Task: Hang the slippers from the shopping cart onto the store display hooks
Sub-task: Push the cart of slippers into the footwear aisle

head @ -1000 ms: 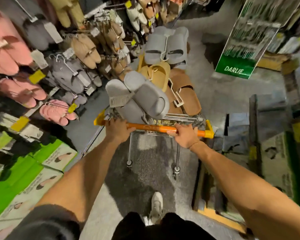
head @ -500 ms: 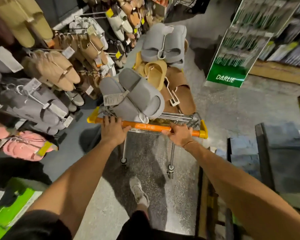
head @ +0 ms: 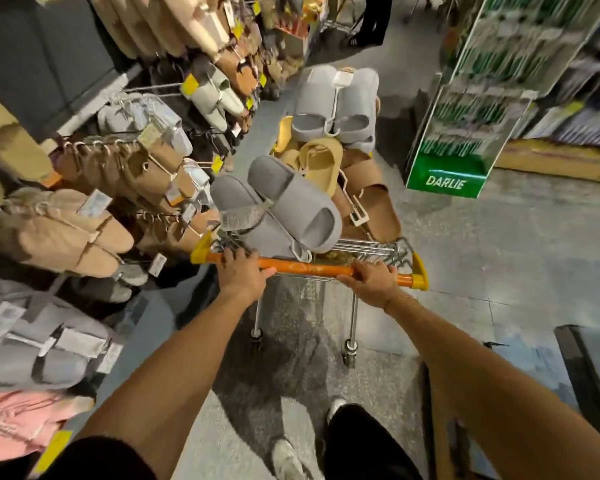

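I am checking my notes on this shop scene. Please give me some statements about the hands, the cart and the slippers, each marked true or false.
1. Both hands, left hand and right hand, grip the orange cart handle. True.
2. The cart is empty. False: slippers are piled in it.
3. The nearest pair in the cart, the grey slippers, is pink. False: grey.
4. The display hooks are on the person's left. True.

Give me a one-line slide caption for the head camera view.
Both hands, left and right, grip the cart handle; grey slippers ride on top.
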The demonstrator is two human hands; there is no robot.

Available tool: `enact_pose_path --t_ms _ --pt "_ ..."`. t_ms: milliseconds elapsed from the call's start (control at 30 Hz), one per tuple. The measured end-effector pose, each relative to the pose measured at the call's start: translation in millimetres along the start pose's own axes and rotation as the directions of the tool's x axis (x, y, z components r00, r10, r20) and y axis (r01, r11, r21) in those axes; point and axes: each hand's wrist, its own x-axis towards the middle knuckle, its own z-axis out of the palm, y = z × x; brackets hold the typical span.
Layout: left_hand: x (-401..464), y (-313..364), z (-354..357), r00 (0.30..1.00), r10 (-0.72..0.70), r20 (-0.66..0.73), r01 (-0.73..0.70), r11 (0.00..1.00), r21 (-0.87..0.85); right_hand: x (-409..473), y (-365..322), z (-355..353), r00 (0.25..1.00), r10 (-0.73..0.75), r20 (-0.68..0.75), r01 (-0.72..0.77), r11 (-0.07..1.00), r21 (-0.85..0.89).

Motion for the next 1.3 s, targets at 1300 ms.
enact_pose_path --t_ms 1300 --pt "702 137 -217 0.986 0.167 0.019 -0.168 0.971 0.170 657 40 -241 0.972 0.174 -0.157 -0.193 0.975 -0.114"
